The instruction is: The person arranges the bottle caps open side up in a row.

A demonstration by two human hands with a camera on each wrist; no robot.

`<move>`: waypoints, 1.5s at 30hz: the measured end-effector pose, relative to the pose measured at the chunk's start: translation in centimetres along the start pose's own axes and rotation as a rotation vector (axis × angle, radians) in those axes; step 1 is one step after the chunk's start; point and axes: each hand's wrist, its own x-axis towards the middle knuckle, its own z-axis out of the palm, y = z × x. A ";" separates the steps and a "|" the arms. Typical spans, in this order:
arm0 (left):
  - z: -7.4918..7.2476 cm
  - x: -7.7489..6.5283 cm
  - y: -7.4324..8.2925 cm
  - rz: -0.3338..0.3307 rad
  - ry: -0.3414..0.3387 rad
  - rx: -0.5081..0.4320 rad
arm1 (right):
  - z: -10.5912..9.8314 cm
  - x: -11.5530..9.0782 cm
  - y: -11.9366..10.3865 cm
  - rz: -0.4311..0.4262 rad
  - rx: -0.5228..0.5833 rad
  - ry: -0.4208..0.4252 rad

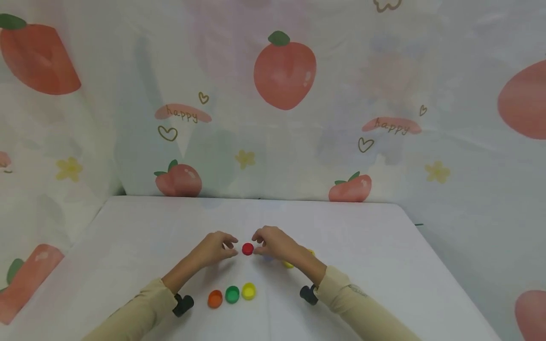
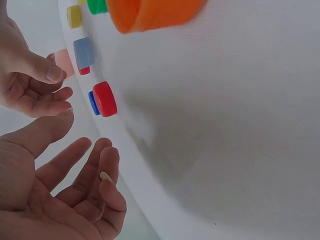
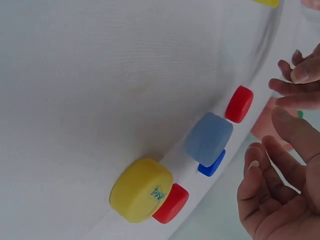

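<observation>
White tabletop bears a red cap between left grip and right grip, both half-spread, empty (seemingly just clear).

The head view looks forward and down across the worktop; both closer, tilted wrist views share one red cap.

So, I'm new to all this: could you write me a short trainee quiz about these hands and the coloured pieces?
1. In the head view, how many round pieces form the row nearest the bottom edge? (A) two (B) three (C) four
2. True or false: the left hand and right hand both grip something.
3. Fill in the colour: in the head view, between the hands sits the ____ piece.

Key:
1. B: orange piece, green piece, near yellow piece.
2. False; both are empty.
3. Red piece.
</observation>
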 end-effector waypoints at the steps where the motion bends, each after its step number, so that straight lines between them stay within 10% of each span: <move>1: 0.0 0.1 0.0 0.001 0.001 -0.001 | 0.1 0.2 0.1 0.006 -0.013 0.000; 17: 0.6 1.7 -0.3 -0.033 -0.038 -0.019 | 1.1 1.7 -0.7 0.119 -0.117 -0.037; 45: 1.5 2.6 0.0 -0.037 -0.120 -0.014 | 2.1 2.1 -1.1 0.019 -0.238 0.003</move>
